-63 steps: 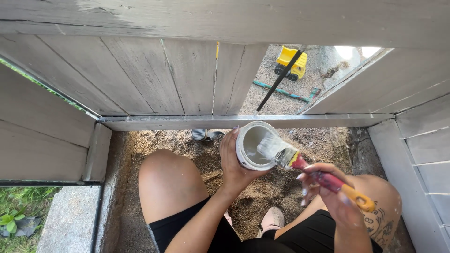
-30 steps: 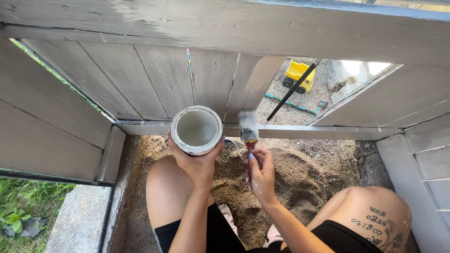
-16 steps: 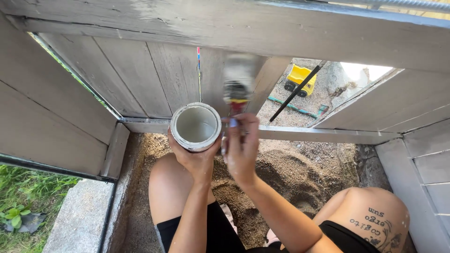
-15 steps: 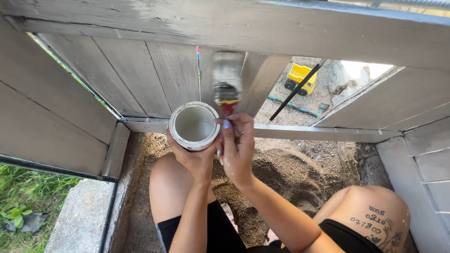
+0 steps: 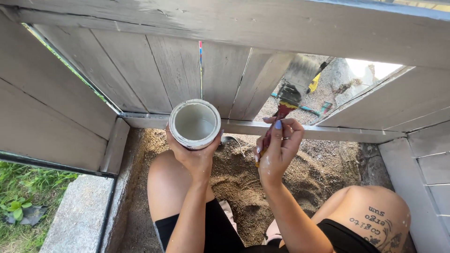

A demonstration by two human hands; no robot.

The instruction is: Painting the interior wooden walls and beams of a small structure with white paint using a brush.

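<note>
Two raised arms: left hand (image 5: 194, 157) under paint can (image 5: 194, 123), right hand (image 5: 276, 150) around upright brush (image 5: 290, 91).

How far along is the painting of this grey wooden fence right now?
Done: the horizontal top rail carries a streaky grey coat at its left part. In hand: the left hand holds the round white paint can, and the right hand lifts the red-handled flat brush to the slanted board at the gap. Left: the vertical weathered boards look bare and dry.
</note>
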